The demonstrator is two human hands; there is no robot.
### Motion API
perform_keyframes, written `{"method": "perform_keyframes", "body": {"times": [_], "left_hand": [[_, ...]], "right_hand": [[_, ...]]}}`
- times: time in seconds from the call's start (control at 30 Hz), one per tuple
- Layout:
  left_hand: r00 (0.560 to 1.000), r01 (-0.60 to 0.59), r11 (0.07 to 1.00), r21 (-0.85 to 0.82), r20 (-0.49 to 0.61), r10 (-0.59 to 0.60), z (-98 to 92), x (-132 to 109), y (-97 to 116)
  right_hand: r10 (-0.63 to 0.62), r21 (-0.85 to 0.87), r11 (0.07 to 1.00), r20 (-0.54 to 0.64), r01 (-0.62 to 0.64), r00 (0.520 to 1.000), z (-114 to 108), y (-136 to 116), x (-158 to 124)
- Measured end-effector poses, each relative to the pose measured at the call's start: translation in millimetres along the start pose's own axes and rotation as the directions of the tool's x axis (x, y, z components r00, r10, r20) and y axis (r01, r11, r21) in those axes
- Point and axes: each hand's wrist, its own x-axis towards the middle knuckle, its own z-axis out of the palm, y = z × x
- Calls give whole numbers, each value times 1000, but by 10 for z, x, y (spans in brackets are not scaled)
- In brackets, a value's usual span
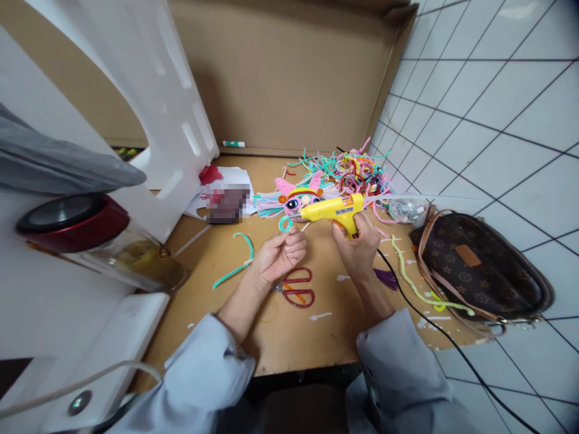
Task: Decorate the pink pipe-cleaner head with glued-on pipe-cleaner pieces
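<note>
My right hand (355,244) is wrapped round the handle of a yellow hot glue gun (332,209), with a clear glue stick (398,196) sticking out of its back. The nozzle points left, just above my left hand (283,253). Its closed fingers pinch a teal pipe cleaner (285,224) curled into a small ring. A thin pale stick end (306,227) shows beside those fingers; whether they hold it I cannot tell. Behind the nozzle lies a pink pipe-cleaner figure (301,199) with big eyes and ears. Red-handled scissors (298,288) lie below my left hand.
A bent teal pipe cleaner (246,262) lies at left. Behind is a pile of colourful pipe cleaners (350,169). A brown handbag (484,265) stands at right, near the gun's black cord (407,295). A red-lidded jar (104,247) is at left.
</note>
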Motion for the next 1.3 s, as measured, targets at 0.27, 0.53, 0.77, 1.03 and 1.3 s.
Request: {"method": "perform_keyframes", "body": {"times": [0.27,0.53,0.77,1.03,1.3], "left_hand": [[1000,11,999,51,-17,-10,19,-8,6],[1000,-4,997,73,-29,6,22,-3,8],[1000,-9,997,82,-23,11,11,5,8],[997,-59,998,36,-46,61,-29,44,23],[932,-298,953,56,-200,303,-96,188,158]], "right_hand": [[-7,13,1000,14,7,1000,-13,-14,13],[37,-17,999,9,-37,999,-30,1,20],[114,19,993,19,-115,993,-15,-49,21],[473,126,868,82,-480,877,-41,30,100],[666,-468,697,140,-543,733,-70,261,152]]}}
